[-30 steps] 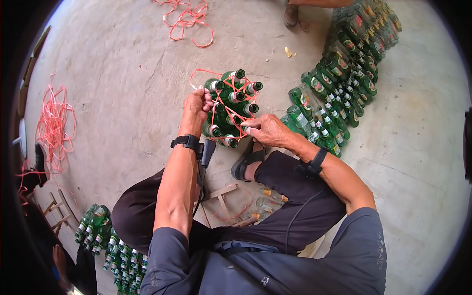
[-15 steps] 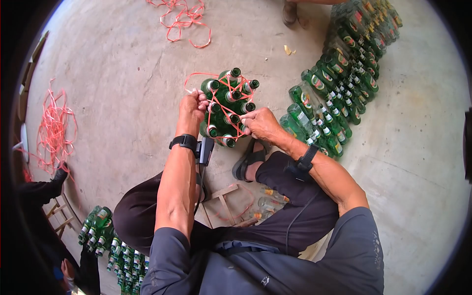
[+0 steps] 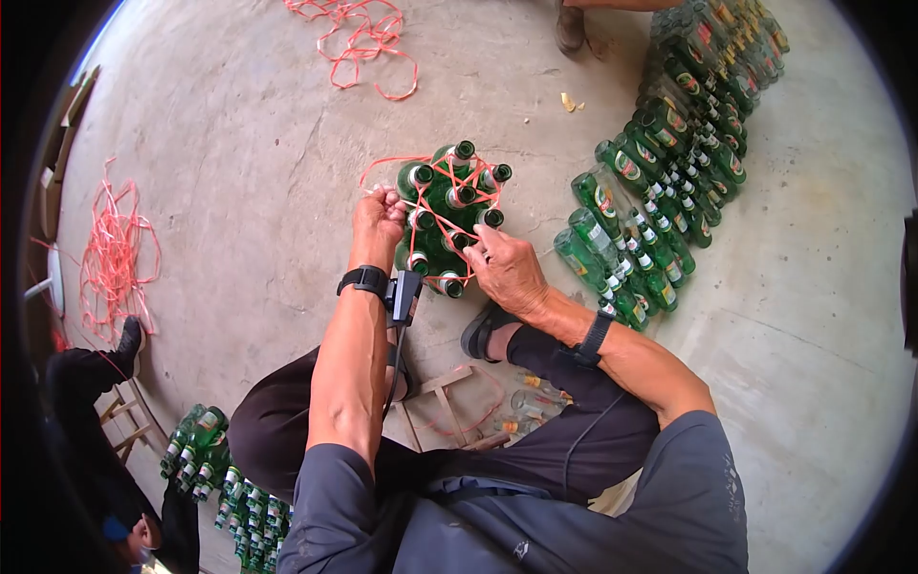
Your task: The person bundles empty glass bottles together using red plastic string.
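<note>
Several green glass bottles (image 3: 443, 222) stand upright in a tight cluster on the floor, with red plastic string (image 3: 446, 226) laced around and between their necks. My left hand (image 3: 381, 216) is closed on the string at the left side of the cluster, where a loop runs off above it. At the lower right of the cluster, my right hand (image 3: 507, 270) has its fingers pinched on a strand that crosses the bottle necks.
Many bottles (image 3: 660, 182) lie in rows at the right, more (image 3: 251, 512) at the lower left. Loose red string lies at the left (image 3: 117, 249) and top (image 3: 359, 43). A wooden stool (image 3: 448, 407) is beneath me. Other people's feet show at left (image 3: 131, 346) and top (image 3: 570, 29).
My right hand has turned and shifted slightly down and right, with its fingers on the string. The bottles appear slightly lower and further right in view. My left hand keeps its grip.
</note>
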A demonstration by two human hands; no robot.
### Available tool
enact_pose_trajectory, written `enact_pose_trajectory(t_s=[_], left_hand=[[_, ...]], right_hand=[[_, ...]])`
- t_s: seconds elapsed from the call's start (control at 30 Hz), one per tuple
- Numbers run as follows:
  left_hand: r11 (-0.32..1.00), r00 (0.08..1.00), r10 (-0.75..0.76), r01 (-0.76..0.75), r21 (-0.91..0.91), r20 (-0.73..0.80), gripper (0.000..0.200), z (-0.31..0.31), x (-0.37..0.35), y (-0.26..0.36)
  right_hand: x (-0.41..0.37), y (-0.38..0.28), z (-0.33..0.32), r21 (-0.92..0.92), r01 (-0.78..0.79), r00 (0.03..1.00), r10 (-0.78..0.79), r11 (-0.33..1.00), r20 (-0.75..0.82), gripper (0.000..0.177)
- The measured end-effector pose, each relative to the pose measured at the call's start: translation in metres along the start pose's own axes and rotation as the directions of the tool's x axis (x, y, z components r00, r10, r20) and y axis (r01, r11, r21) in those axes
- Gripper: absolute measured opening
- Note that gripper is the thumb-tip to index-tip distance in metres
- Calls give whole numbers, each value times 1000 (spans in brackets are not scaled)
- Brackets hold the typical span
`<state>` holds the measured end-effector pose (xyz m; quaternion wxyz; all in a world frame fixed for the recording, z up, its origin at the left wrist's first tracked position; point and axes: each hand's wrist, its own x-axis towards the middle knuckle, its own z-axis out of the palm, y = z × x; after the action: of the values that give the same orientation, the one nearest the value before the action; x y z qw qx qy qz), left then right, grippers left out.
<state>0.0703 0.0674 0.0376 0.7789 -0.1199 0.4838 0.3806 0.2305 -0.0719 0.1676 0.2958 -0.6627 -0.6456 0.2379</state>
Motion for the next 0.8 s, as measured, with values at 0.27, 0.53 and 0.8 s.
enact_pose_trajectory(t_s=[0.27,0.53,0.8], left_hand=[[998,999,12,-8,62,-50,22,5,5,6],[972,996,92,-85,220,-21,23,18,11,16],[935,972,222,-235,266,79,24,7,-13,21]], right_hand=[[15,-1,10,-331,111,974,-36,937,224,25],[23,-6,6,-362,273,934,-154,891,323,26],[25,2,12,-292,206,941,-108,934,320,25]])
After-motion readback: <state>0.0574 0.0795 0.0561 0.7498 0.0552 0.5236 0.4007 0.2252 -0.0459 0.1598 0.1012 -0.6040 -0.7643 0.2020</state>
